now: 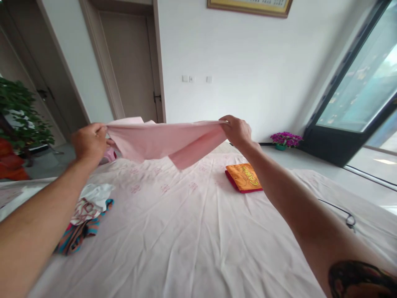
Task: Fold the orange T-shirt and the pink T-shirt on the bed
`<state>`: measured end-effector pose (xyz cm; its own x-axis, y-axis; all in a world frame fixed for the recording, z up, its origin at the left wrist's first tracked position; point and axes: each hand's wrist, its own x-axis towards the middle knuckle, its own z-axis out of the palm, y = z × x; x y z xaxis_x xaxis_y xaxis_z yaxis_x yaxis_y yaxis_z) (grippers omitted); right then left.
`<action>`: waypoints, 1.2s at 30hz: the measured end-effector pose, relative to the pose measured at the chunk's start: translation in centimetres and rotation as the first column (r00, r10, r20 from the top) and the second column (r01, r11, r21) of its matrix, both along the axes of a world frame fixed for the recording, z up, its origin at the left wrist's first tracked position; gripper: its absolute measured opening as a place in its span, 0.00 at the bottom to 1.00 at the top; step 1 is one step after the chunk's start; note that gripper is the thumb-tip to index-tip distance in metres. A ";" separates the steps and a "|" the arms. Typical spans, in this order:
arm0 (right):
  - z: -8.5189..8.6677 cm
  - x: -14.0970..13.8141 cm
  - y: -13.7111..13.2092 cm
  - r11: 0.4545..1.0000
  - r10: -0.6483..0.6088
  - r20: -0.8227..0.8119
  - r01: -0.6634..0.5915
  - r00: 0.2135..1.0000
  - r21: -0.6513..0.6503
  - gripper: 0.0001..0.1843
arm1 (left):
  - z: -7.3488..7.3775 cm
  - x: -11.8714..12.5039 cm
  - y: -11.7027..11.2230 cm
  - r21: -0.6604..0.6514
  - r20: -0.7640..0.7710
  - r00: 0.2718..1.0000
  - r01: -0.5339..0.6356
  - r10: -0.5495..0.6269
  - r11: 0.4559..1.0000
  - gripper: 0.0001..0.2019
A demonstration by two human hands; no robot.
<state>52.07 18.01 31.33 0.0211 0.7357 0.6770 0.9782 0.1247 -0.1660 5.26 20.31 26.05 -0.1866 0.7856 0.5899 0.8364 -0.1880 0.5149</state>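
Note:
Stretched between my two hands above the far part of a sheet-covered surface is a pink cloth garment [155, 140], whose exact kind I cannot make out. My left hand [90, 141] pinches its left end, and my right hand [237, 129] grips its upper right corner. The lower part hangs free, folded over on the right. Below my right hand, an orange folded garment [243, 177] with yellow lettering lies on top of something dark red. Near my left forearm is a crumpled pile of clothes [85, 221], white, patterned and striped.
A pale sheet [186, 231] with small pink prints covers the surface. A dark cord [336, 208] lies at the right. Beyond stand a green leafy plant [23, 111], a closed door [130, 62], purple flowers [285, 139] and a dark-framed glass door [353, 99].

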 end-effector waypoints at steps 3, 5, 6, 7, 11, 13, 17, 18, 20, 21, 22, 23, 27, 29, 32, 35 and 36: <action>-0.8 0.8 -1.5 0.996 0.080 0.055 -0.082 0.995 0.031 0.20 | 0.3 0.5 -0.7 0.174 0.221 0.973 0.022 -0.061 0.985 0.30; -3.5 1.3 -2.8 0.990 0.141 0.130 -0.136 0.981 -0.047 0.19 | -1.6 0.8 -1.6 0.116 0.298 0.945 0.103 -0.133 0.988 0.27; -5.2 1.6 -3.4 0.984 0.166 0.161 -0.151 0.973 -0.098 0.18 | -3.1 0.8 -2.1 0.072 0.347 0.922 0.155 -0.170 0.985 0.26; -7.2 1.9 -3.9 0.975 0.187 0.186 -0.160 0.965 -0.151 0.18 | -4.9 0.8 -2.7 0.027 0.398 0.892 0.221 -0.213 0.975 0.25; -15.8 3.5 -6.1 0.887 0.318 0.239 -0.199 0.918 -0.416 0.14 | -13.7 0.1 -6.0 -0.192 0.454 0.838 0.423 -0.302 0.886 0.22; -19.3 4.1 -7.2 0.846 0.346 0.225 -0.200 0.911 -0.494 0.15 | -17.6 -0.4 -7.8 -0.349 0.369 0.890 0.400 -0.268 0.848 0.23; -23.0 5.0 -9.2 0.804 0.397 0.198 -0.235 0.896 -0.546 0.17 | -21.4 -1.6 -11.0 -0.465 0.213 0.944 0.324 -0.251 0.824 0.22; -23.1 5.2 -9.6 0.803 0.405 0.189 -0.249 0.895 -0.541 0.18 | -21.6 -1.9 -11.7 -0.464 0.187 0.951 0.308 -0.248 0.831 0.21; -23.0 5.6 -10.5 0.807 0.415 0.171 -0.275 0.893 -0.523 0.19 | -21.7 -2.7 -13.0 -0.457 0.148 0.955 0.298 -0.258 0.838 0.20; -22.7 5.8 -11.0 0.809 0.422 0.166 -0.287 0.891 -0.513 0.19 | -21.7 -3.1 -13.8 -0.462 0.139 0.954 0.301 -0.267 0.834 0.19; -22.5 6.0 -11.6 0.808 0.432 0.166 -0.299 0.887 -0.507 0.19 | -21.8 -3.4 -14.6 -0.476 0.140 0.951 0.309 -0.276 0.823 0.18; -22.4 6.2 -12.3 0.805 0.444 0.169 -0.309 0.880 -0.507 0.19 | -22.0 -3.7 -15.5 -0.497 0.149 0.945 0.326 -0.291 0.804 0.18; -22.6 6.5 -16.1 0.742 0.515 0.162 -0.343 0.842 -0.577 0.20 | -23.2 -4.1 -19.7 -0.597 0.213 0.914 0.402 -0.345 0.694 0.18; -22.5 6.8 -18.0 0.698 0.533 0.124 -0.352 0.837 -0.624 0.21 | -23.1 -4.0 -21.2 -0.653 0.212 0.889 0.438 -0.407 0.618 0.17; -21.3 7.5 -19.6 0.642 0.494 0.043 -0.331 0.869 -0.692 0.18 | -21.3 -3.8 -21.6 -0.751 0.172 0.832 0.457 -0.528 0.476 0.17; -19.1 7.0 -18.6 0.545 0.463 -0.034 -0.315 0.886 -0.777 0.26 | -18.3 -2.3 -19.1 -0.784 0.157 0.840 0.426 -0.519 0.452 0.20; -18.6 6.1 -17.6 0.524 0.469 -0.051 -0.324 0.882 -0.788 0.29 | -17.4 -1.2 -17.7 -0.739 0.145 0.867 0.415 -0.476 0.531 0.21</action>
<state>58.19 0.38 12.76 -0.4518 0.8767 -0.1649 0.8789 0.4059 -0.2506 4.05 2.59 8.69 0.3265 0.9194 -0.2192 0.7886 -0.1371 0.5994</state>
